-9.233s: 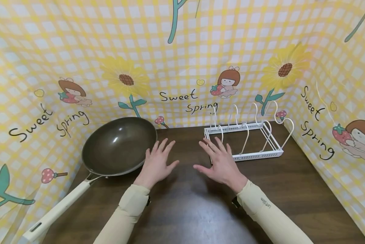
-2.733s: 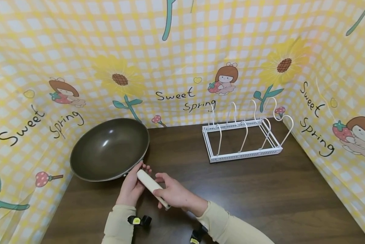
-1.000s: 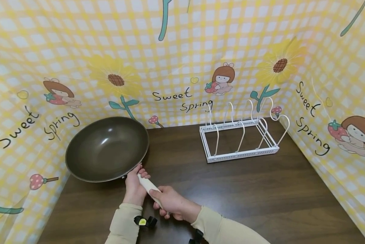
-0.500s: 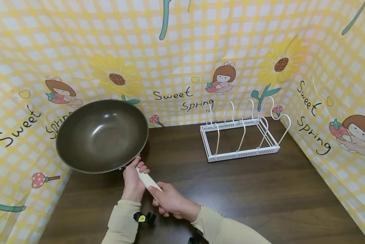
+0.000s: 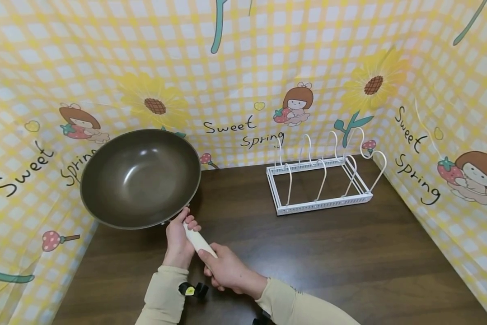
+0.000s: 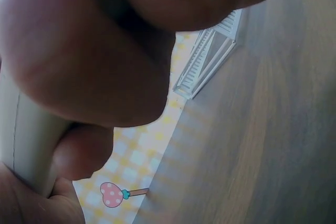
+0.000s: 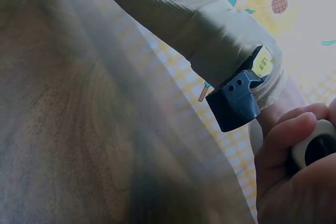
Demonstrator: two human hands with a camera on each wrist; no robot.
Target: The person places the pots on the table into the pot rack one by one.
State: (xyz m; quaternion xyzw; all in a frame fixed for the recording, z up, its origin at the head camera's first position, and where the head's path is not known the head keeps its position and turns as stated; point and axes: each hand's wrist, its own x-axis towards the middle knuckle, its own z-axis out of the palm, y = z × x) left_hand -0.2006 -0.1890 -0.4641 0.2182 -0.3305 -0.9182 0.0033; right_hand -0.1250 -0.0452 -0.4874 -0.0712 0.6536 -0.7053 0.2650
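Note:
A dark-coated wok (image 5: 142, 178) with a cream handle (image 5: 199, 241) is at the left in the head view, raised above the table with its inside facing me. My left hand (image 5: 178, 239) grips the handle close to the pan, fingers wrapped around it. Further down, my right hand (image 5: 229, 271) holds the handle's end, thumb along the top. In the left wrist view, curled fingers (image 6: 89, 56) hide much of the handle (image 6: 31, 135). The right wrist view shows the handle's end (image 7: 317, 148) inside the right hand (image 7: 294, 182).
A white rack (image 5: 322, 207) with several upright curved bars stands at the back right of the brown wooden table (image 5: 349, 257). Yellow checked cloth (image 5: 235, 67) rises behind the table and along both sides.
Earlier both hands were spread above the table, apart from the wok. Since then both have gripped its handle, which has swung toward the right. Over the last second the wok has risen. The rack stays put.

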